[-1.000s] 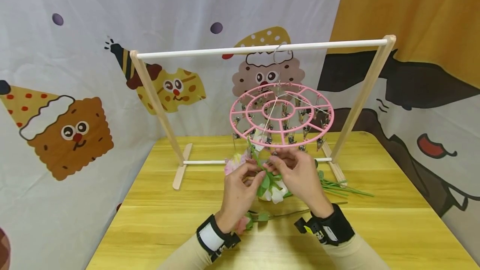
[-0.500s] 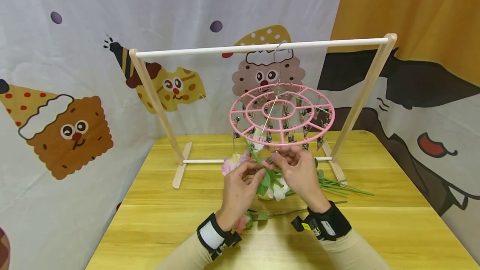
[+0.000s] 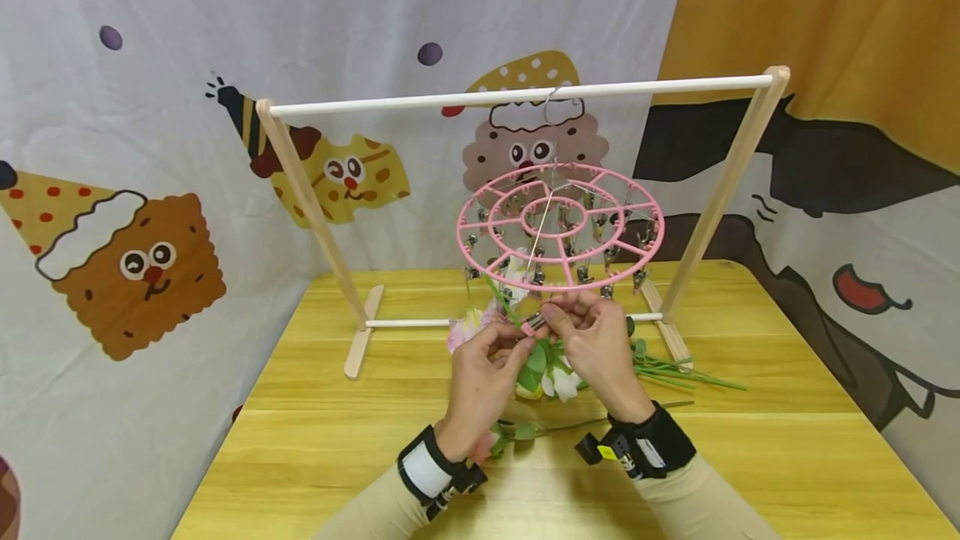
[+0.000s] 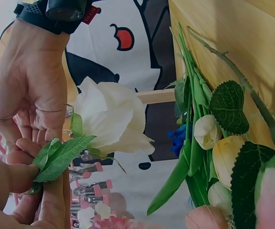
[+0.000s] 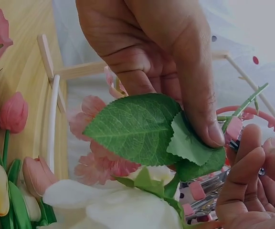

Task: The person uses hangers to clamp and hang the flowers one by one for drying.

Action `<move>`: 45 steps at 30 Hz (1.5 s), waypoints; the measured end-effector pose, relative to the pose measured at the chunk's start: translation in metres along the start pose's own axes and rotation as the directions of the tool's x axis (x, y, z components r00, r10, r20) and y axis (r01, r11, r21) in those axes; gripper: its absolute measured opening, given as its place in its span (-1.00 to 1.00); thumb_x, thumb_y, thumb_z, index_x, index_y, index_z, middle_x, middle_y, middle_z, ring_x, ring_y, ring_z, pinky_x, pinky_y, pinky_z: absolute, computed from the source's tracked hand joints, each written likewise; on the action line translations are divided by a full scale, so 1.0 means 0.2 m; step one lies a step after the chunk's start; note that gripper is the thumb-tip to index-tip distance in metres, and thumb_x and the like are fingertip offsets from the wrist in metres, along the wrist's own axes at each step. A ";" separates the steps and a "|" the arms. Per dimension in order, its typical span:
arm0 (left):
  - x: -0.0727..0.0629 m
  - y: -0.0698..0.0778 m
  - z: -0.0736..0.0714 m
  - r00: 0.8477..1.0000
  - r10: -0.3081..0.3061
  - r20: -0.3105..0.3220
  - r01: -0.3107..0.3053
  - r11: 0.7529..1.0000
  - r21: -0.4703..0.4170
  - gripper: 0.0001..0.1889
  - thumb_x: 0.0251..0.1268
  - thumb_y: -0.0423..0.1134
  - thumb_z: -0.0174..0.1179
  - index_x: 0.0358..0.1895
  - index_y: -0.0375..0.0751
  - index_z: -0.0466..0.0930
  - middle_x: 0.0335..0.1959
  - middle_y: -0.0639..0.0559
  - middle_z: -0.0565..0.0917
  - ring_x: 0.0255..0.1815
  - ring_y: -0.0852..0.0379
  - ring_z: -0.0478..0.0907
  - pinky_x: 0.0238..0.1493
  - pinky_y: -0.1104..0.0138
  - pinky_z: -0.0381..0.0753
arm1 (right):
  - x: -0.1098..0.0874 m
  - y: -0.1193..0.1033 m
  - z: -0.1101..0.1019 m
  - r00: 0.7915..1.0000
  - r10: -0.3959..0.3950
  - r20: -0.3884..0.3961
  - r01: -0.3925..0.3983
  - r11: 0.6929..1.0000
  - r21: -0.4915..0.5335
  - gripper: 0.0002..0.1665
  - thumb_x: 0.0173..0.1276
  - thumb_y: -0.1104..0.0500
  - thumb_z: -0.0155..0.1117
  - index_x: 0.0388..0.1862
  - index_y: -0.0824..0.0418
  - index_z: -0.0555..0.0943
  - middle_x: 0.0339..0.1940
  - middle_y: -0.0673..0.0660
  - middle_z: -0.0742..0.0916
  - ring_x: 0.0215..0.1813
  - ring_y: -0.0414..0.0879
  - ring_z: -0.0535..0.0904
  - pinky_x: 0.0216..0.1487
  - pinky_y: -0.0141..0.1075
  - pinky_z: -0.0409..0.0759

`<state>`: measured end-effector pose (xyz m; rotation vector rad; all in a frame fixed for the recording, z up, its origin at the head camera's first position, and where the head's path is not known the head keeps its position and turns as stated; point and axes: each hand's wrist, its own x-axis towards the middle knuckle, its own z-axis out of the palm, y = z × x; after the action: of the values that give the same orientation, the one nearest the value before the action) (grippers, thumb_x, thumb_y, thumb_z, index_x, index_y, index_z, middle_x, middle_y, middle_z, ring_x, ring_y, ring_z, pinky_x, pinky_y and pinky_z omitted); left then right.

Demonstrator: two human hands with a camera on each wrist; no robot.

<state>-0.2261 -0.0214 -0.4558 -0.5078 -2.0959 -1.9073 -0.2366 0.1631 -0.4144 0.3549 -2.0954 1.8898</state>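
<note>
In the head view my left hand [image 3: 486, 377] pinches the green stem of a white artificial rose [image 3: 564, 380], whose bloom hangs downward beyond the fingers. Serrated leaves [image 5: 137, 126] lie by the left thumb in the right wrist view. My right hand [image 3: 600, 348] pinches a metal clip [image 3: 533, 323] with pink tips, right at the stem above the left fingertips. Its fingers [image 5: 245, 181] curl round the clip's handle end in the right wrist view. Over both hands hangs a round pink clip hanger [image 3: 663, 227] with several metal clips; pink and white blooms [image 3: 468, 327] hang from its left side.
The hanger hooks onto the white bar [image 3: 412, 103] of a wooden stand. Beneath, several artificial tulips [image 4: 228, 157] with green stems [image 3: 682, 375] lie on the wooden table [image 3: 330, 457]. A pink flower [image 3: 483, 447] lies nearer the front. A printed cloth [image 3: 360, 7] stands behind.
The clip in my right hand has come down against the stem, its pink tips now showing between the hands. My right wrist has shifted slightly left; the left hand stays almost in place.
</note>
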 end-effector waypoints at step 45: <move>0.02 -0.04 -0.05 0.999 0.036 0.024 -0.038 0.996 0.080 -0.93 0.72 -0.24 0.44 0.05 -0.13 0.85 -0.01 -0.04 0.93 -0.09 0.15 0.89 -0.01 0.38 0.93 | -0.10 0.02 -0.04 0.985 -0.128 0.114 0.145 0.976 -0.163 -0.53 0.82 0.19 0.38 0.58 0.24 0.71 -0.01 0.33 0.93 -0.21 0.11 0.92 -0.14 -0.13 0.93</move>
<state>-0.2338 -0.0310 -0.4600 -0.5482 -2.1521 -1.7969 -0.2196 0.1703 -0.4249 0.5510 -2.2183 1.6328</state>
